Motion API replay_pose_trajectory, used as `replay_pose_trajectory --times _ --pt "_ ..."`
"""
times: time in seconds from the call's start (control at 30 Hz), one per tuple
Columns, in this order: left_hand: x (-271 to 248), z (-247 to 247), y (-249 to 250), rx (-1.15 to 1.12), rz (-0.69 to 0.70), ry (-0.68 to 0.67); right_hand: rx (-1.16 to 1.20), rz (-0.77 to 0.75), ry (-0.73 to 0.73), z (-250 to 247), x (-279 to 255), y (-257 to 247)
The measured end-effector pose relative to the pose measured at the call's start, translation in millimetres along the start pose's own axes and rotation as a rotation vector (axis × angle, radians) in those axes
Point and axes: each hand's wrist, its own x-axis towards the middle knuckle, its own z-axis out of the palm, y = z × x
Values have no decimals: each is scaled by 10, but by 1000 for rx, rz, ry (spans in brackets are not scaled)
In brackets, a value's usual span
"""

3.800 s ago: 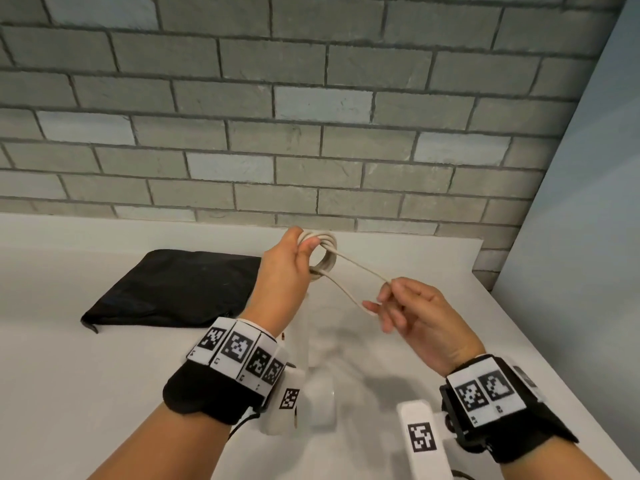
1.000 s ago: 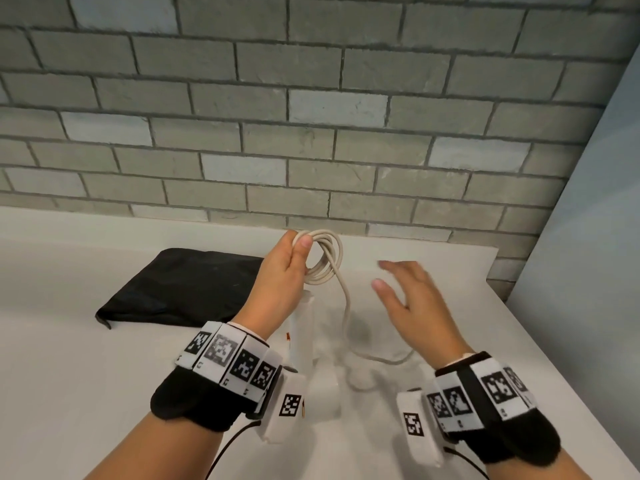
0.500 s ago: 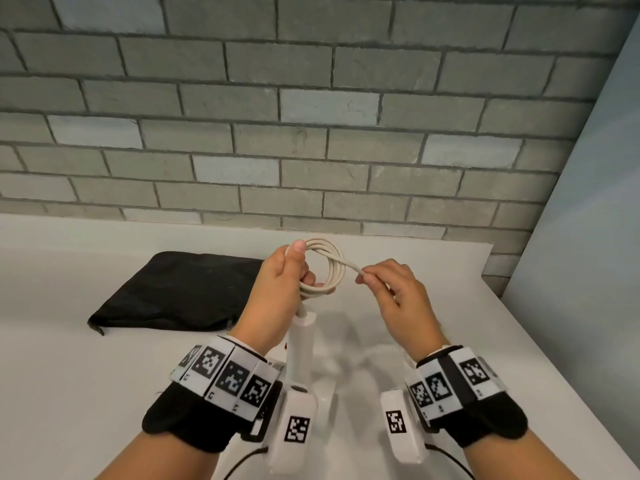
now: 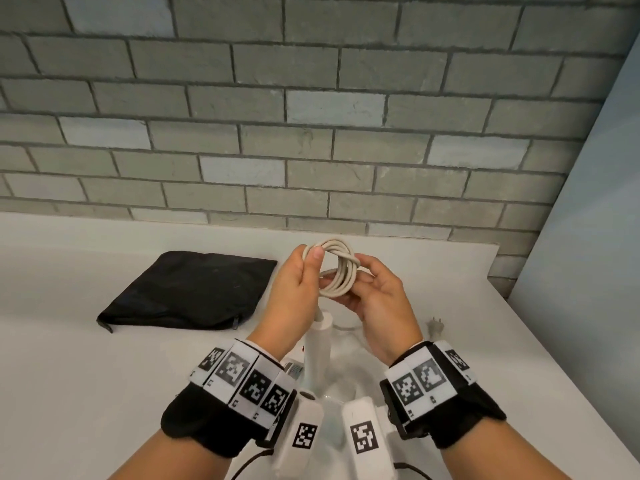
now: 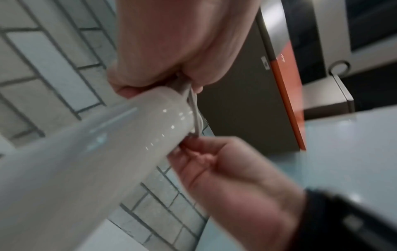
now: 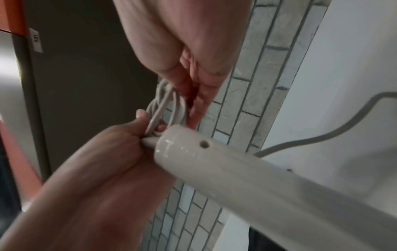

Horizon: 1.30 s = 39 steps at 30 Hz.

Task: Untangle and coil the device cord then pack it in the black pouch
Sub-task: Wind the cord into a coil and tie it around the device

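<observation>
A cream cord coil (image 4: 341,271) is held up above the white table (image 4: 104,375). My left hand (image 4: 310,254) pinches the coil's top, thumb in front. My right hand (image 4: 363,277) curls its fingers round the coil's right side. The white device (image 4: 320,341) hangs from the cord below my left hand. The cord's loose tail (image 6: 322,135) trails over the table to the plug (image 4: 434,325). The black pouch (image 4: 187,289) lies flat on the table, left of my hands. The wrist views show the cord loops (image 6: 165,105) (image 5: 194,115) and the device (image 5: 107,152) close up.
A grey brick wall (image 4: 311,133) runs along the back of the table. A pale panel (image 4: 595,237) stands at the right, past the table's right edge. A dark cabinet with an orange stripe (image 5: 290,101) shows in the wrist views.
My right hand, open a second ago, pinched the loose cord, carried it up to the coil and now grips the coil beside my left hand. The pouch has not moved.
</observation>
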Motion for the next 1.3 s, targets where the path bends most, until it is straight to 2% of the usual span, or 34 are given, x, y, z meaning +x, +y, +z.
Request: replay_pose_trajectory --times 0.1,0.3,0.47,0.53,0.7,0.8,0.9,0.97,1.07,1.17,1.23,1.3 --pt "1 8 -11 20 35 33 161 62 -78 25 -54 -25" --pt "21 66 -106 133 99 56 210 58 -38 55 -7 -26" --pt "53 7 -138 211 122 55 388 133 -200 39 -41 -56" --pt "52 19 -138 211 122 43 295 119 -218 36 -58 -58" --pt "61 50 -141 241 149 80 -75 33 -61 -43 -59 12" --pt "107 -37 -187 219 100 140 -284 120 -72 -256 -127 25" --pt "117 -19 -192 232 75 110 -383 188 -107 -469 -242 7" --pt "108 45 -185 256 87 98 -275 197 -58 -588 -273 -7" --pt "142 88 -183 254 68 118 86 164 16 -701 -275 -31" --pt "195 91 -195 243 45 144 366 112 21 -754 -316 -55" --pt "208 90 -194 219 27 146 400 118 10 -807 -339 -45" --pt "218 94 -202 220 12 137 158 106 44 -923 -327 2"
